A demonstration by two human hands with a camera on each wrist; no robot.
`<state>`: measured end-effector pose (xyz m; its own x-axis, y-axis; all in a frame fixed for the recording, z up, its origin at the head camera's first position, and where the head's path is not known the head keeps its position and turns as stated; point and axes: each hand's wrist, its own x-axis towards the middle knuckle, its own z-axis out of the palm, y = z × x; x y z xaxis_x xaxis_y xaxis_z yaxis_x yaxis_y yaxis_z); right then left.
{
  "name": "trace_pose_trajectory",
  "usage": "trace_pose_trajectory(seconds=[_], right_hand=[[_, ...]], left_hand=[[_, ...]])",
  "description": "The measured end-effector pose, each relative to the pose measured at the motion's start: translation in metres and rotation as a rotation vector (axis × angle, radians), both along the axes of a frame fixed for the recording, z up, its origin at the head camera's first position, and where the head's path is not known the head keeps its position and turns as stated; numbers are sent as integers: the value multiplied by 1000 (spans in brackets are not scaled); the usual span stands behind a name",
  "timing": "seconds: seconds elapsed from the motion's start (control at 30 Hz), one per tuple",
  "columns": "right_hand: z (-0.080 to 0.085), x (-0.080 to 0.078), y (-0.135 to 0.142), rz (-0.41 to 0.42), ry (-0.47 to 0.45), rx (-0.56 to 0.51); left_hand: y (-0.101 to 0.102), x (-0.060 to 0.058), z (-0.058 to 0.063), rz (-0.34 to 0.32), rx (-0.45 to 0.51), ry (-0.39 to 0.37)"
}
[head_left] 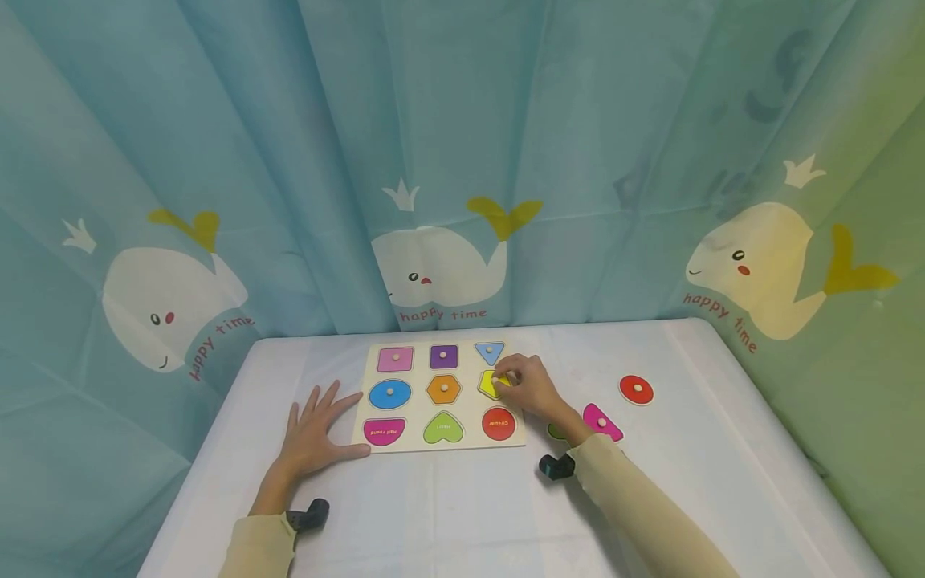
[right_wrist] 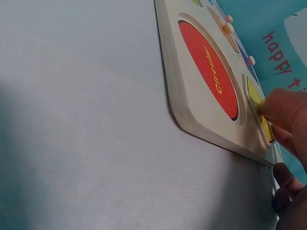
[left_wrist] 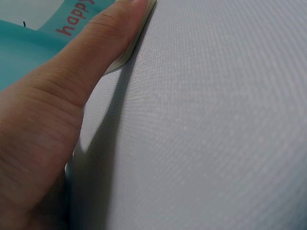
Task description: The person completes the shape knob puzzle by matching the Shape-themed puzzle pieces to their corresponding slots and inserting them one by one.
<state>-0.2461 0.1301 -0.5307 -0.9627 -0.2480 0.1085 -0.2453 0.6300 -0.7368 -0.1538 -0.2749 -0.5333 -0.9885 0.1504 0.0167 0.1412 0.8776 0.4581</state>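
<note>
A wooden shape-puzzle board (head_left: 415, 448) lies flat on the table. My right hand (head_left: 533, 389) pinches the small knob of the yellow puzzle piece (right_wrist: 254, 92), which sits in its slot at the board's right side. Spread along the left edge is my left hand (head_left: 312, 433), its thumb and a fingertip touching the board. Knobbed pieces fill the far two rows, among them the blue oval (head_left: 379, 395), orange hexagon (head_left: 435, 395) and light blue triangle (head_left: 490, 359). In the near row, the half-round, heart and red circular recess (head_left: 499, 433) show printed words and no knobs.
Right of the board lie a loose red circle piece (head_left: 630, 395), a magenta half-round piece (head_left: 610, 431) and a green piece (head_left: 555, 432) mostly hidden by the right forearm. A white cloth (head_left: 433, 522) covers the table. Blue-green whale-print curtains (head_left: 448, 96) hang behind and beside it.
</note>
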Motion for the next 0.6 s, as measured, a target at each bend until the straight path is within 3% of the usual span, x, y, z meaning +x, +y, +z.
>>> trace_pose_trajectory(seconds=[0.6], right_hand=[[-2,1,-2,-25,-33,43]], left_hand=[[-1,0,-2,-2,-3,3]])
